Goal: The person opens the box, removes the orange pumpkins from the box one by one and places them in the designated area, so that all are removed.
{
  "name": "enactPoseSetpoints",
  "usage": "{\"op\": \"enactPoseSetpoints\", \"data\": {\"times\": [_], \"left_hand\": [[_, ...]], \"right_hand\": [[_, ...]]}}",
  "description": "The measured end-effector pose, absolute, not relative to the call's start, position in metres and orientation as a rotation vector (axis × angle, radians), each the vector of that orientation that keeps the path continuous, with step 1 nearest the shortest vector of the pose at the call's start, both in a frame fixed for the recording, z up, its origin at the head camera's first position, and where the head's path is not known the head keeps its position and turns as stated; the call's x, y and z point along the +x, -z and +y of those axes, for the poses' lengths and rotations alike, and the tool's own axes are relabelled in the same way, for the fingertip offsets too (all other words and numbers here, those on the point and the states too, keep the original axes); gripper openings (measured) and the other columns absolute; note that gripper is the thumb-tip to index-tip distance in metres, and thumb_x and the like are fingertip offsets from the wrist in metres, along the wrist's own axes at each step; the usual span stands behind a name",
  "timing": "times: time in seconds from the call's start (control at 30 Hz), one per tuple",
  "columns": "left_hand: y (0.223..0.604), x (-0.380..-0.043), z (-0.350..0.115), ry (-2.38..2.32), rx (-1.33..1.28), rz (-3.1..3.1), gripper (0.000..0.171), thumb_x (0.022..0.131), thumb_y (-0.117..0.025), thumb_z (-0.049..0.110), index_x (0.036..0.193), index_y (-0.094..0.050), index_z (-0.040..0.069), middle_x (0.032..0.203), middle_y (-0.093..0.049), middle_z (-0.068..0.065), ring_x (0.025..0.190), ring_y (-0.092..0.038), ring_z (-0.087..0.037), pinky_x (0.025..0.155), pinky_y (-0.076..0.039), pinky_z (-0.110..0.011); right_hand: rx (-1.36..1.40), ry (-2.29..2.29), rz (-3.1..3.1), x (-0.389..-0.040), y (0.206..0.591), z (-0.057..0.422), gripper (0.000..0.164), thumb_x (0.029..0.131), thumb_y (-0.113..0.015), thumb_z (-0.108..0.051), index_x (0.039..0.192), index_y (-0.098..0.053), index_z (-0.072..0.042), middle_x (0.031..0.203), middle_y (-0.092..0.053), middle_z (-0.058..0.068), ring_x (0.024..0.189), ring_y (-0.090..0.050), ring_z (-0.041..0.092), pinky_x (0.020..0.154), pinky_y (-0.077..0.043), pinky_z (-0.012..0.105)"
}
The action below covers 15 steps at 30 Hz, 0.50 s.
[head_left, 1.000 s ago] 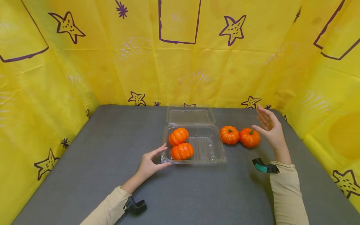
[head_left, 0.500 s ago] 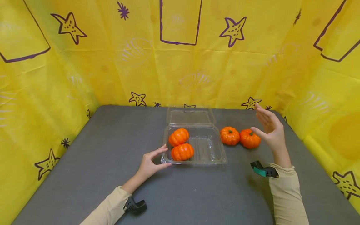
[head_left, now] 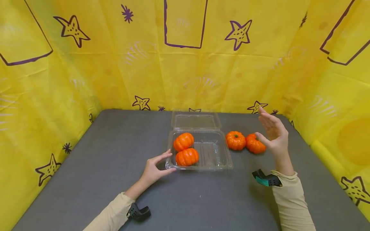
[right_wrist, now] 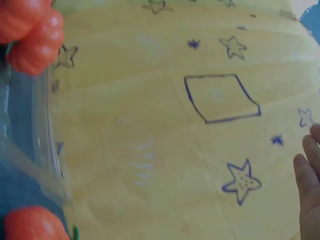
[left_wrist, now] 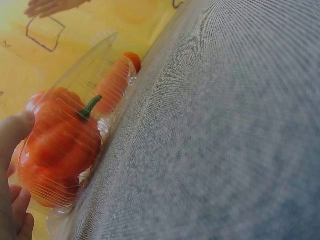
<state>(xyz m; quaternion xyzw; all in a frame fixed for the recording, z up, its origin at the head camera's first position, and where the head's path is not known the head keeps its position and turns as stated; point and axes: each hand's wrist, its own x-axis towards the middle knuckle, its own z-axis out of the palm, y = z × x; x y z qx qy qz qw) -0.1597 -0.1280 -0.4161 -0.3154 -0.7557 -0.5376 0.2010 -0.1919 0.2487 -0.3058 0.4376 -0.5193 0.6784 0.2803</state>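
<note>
An open clear plastic clamshell container (head_left: 214, 150) lies on the grey table with two small orange pumpkins, a rear one (head_left: 183, 142) and a front one (head_left: 187, 157), on its left side. My left hand (head_left: 153, 168) grips the container's front left corner, fingers at the left rim and thumb at the front edge. In the left wrist view, a green-stemmed pumpkin (left_wrist: 62, 132) shows through the plastic wall. Right of the container sit two more pumpkins, a nearer one (head_left: 235, 140) and a farther-right one (head_left: 255, 143). My right hand (head_left: 276, 136) is raised beside the latter, fingers extended, holding nothing, partly covering it.
The container's lid (head_left: 196, 121) is folded back toward the rear of the table (head_left: 130, 138). A yellow patterned cloth (head_left: 185, 70) encloses the table at the back and both sides. A black wrist device (head_left: 267, 178) hangs from the right sleeve, another (head_left: 139, 212) from the left.
My right hand has shifted slightly left and now overlaps the rightmost pumpkin more. The left hand, the container and the pumpkins stay in place.
</note>
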Motion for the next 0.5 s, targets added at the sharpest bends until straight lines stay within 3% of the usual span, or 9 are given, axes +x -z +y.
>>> {"op": "enactPoseSetpoints", "data": {"times": [0.5], "left_hand": [[0.417, -0.161, -0.127, 1.507, -0.867, -2.126, 0.049, 0.056, -0.081, -0.007, 0.1, -0.06, -0.013, 0.106, -0.057, -0.027, 0.101, -0.054, -0.037, 0.092, -0.037, -0.026]], "right_hand": [[1.275, -1.87, -1.263, -0.183, 0.312, 0.21, 0.062, 0.067, -0.076, 0.003, 0.115, -0.042, 0.022, 0.126, -0.042, 0.031, 0.12, -0.037, 0.037, 0.099, -0.029, 0.038]]}}
